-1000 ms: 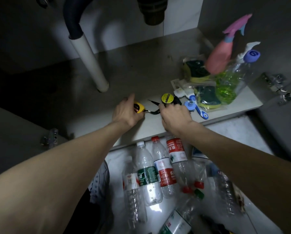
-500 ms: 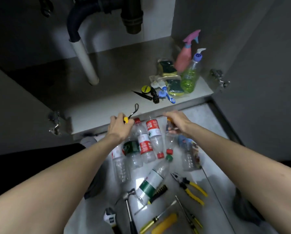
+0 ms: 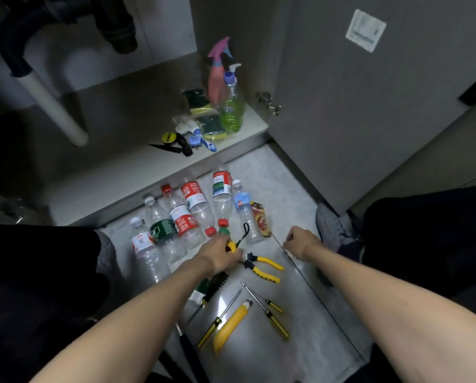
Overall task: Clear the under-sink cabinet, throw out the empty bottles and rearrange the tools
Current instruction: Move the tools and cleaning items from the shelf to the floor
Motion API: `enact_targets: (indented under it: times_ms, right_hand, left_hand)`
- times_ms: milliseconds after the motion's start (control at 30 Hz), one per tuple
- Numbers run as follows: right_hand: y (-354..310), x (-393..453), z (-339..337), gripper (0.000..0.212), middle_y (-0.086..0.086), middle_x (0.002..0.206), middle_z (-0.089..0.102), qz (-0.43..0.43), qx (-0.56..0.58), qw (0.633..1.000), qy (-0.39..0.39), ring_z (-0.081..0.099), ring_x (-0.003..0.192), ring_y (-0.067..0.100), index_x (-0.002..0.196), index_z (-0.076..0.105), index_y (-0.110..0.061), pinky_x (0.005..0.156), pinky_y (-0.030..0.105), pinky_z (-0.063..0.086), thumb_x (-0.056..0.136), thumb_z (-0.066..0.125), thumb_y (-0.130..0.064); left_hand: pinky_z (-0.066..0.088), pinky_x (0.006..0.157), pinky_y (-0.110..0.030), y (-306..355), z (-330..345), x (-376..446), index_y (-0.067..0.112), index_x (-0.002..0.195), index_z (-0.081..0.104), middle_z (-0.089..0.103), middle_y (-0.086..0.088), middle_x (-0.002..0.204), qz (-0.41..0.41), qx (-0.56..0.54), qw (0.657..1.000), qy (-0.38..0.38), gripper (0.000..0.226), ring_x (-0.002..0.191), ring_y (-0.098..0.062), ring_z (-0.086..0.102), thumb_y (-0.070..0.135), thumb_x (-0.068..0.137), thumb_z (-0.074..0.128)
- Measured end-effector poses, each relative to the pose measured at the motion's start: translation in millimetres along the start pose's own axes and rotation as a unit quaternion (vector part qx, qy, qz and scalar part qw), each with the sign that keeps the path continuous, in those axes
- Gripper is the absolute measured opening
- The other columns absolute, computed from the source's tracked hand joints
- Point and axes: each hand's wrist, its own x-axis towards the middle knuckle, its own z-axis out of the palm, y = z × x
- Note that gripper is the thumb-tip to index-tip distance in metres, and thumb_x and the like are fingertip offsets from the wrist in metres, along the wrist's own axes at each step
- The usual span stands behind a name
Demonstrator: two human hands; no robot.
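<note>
Your left hand (image 3: 222,252) grips the yellow tool (image 3: 231,246) just above the pliers (image 3: 263,265), right hand (image 3: 300,241) curled empty; setting it down carelessly could knock the bottles (image 3: 176,219) rolling.

**Bottles by the cabinet, tools nearer the person**

A row of empty plastic bottles (image 3: 188,217) lies on the floor (image 3: 281,189) before the cabinet shelf (image 3: 115,167). Nearer the person lie yellow-handled pliers (image 3: 263,265), screwdrivers (image 3: 270,313) and a yellow utility knife (image 3: 231,326). Spray bottles (image 3: 225,100) stand at the shelf's right, behind the sponges (image 3: 213,128).
</note>
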Motion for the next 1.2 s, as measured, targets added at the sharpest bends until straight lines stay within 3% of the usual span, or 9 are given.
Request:
enact_targets:
  times_ms: [133,267,467,567,667,800,900,1000,1200]
  right_hand:
    - [28.6,0.6,18.9,0.006,0.012,0.094,0.059,0.037,-0.039,0.998,-0.025,0.057,0.083,0.026,0.082,0.049,-0.021,0.066,0.028,0.04,0.086,0.044,-0.019]
    - [43.5,5.7,32.5,0.009,0.012,0.1,0.066,0.04,-0.013,0.999,-0.005,0.065,0.099,0.033,0.09,0.058,-0.019,0.071,0.03,0.048,0.088,0.052,-0.026]
    - [56.0,12.8,55.9,0.008,0.005,0.108,0.067,0.061,0.04,0.997,0.0,0.064,0.104,0.03,0.083,0.05,-0.026,0.079,0.033,0.051,0.08,0.051,-0.034]
    - [58.0,24.2,57.0,0.009,0.004,0.109,0.068,0.063,0.044,0.997,0.029,0.065,0.103,0.03,0.087,0.053,-0.026,0.075,0.032,0.049,0.083,0.055,-0.033]
    - [52.2,41.0,43.6,0.014,0.006,0.11,0.068,0.065,0.041,0.993,0.088,0.065,0.102,0.033,0.091,0.054,-0.026,0.07,0.029,0.039,0.089,0.051,-0.039]
    - [33.5,73.8,6.2,0.009,0.009,0.105,0.068,0.038,0.086,0.99,0.109,0.064,0.097,0.034,0.085,0.053,-0.024,0.067,0.03,0.041,0.088,0.059,-0.031]
    - [13.1,103.3,-21.5,0.006,0.01,0.102,0.068,0.003,0.092,0.988,0.12,0.063,0.097,0.033,0.091,0.058,-0.017,0.07,0.032,0.047,0.088,0.062,-0.018]
    - [-10.9,136.5,-37.6,0.011,0.01,0.103,0.067,-0.024,0.076,0.987,0.139,0.064,0.098,0.03,0.096,0.064,-0.012,0.075,0.032,0.051,0.086,0.066,-0.015]
    - [-46.3,182.4,-28.9,0.016,0.008,0.107,0.067,-0.023,0.066,0.985,0.157,0.065,0.1,0.026,0.104,0.066,-0.013,0.082,0.036,0.057,0.088,0.068,-0.018]
  left_hand:
    - [0.043,0.08,-0.033,14.9,30.8,19.2,0.024,0.102,0.056,0.05,-0.001,0.109,0.03,0.085,0.994,-0.057,0.03,0.102,-0.024,0.056,0.048,0.085,0.063]
    - [0.049,0.089,-0.04,33.2,58.6,40.6,0.025,0.112,0.057,0.047,0.001,0.119,0.077,0.133,0.986,-0.07,0.036,0.107,-0.026,0.058,0.049,0.086,0.063]
    - [0.046,0.098,-0.043,46.2,98.9,64.0,0.021,0.128,0.055,0.047,-0.004,0.13,0.086,0.204,0.97,-0.097,0.052,0.122,-0.028,0.045,0.055,0.088,0.057]
    - [0.048,0.095,-0.042,44.7,104.0,63.1,0.024,0.124,0.057,0.047,-0.003,0.127,0.103,0.233,0.963,-0.093,0.049,0.122,-0.028,0.047,0.056,0.087,0.054]
    - [0.05,0.081,-0.038,51.8,86.5,66.9,0.028,0.112,0.06,0.051,0.001,0.116,0.101,0.199,0.973,-0.054,0.045,0.111,-0.026,0.056,0.061,0.084,0.048]
    - [0.035,0.064,-0.03,74.2,33.8,93.9,0.027,0.097,0.053,0.056,0.006,0.101,0.144,0.153,0.976,0.06,0.043,0.094,-0.021,0.06,0.062,0.079,0.036]
    - [0.039,0.068,-0.034,90.9,-10.1,139.5,0.025,0.1,0.053,0.056,0.002,0.104,0.13,0.171,0.969,0.125,0.034,0.098,-0.023,0.056,0.054,0.086,0.044]
    - [0.049,0.082,-0.042,101.3,-43.2,194.7,0.019,0.118,0.054,0.052,-0.005,0.115,0.092,0.21,0.967,0.109,0.041,0.105,-0.028,0.054,0.048,0.089,0.055]
    - [0.046,0.088,-0.045,92.1,-54.0,274.7,0.018,0.128,0.051,0.047,-0.007,0.122,0.101,0.291,0.947,0.087,0.049,0.109,-0.03,0.052,0.039,0.086,0.067]
